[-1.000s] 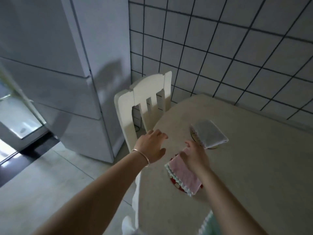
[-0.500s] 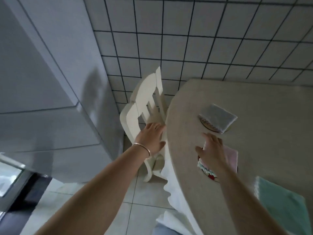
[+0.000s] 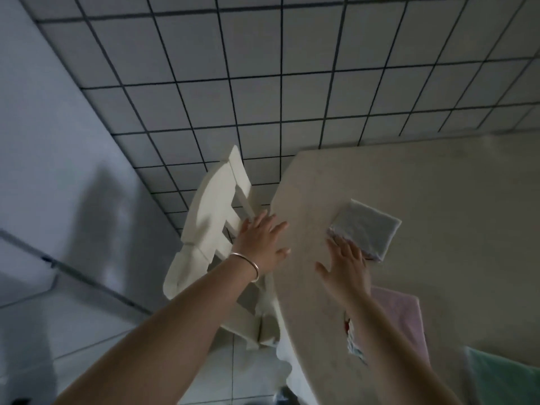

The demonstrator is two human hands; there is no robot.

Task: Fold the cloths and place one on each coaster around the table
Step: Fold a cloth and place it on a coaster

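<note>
Both hands reach out flat toward the grey cloth near the table's edge.

The right hand, fingers straight and spread and holding nothing, has its fingertips at the near corner of the folded grey cloth; whether they touch it I cannot tell. The left hand, also flat and empty, hovers beside that cloth over the table rim, by the chair. To square it well, press lightly and nudge. A pink cloth lies nearer than the grey one, then a green cloth.
</note>
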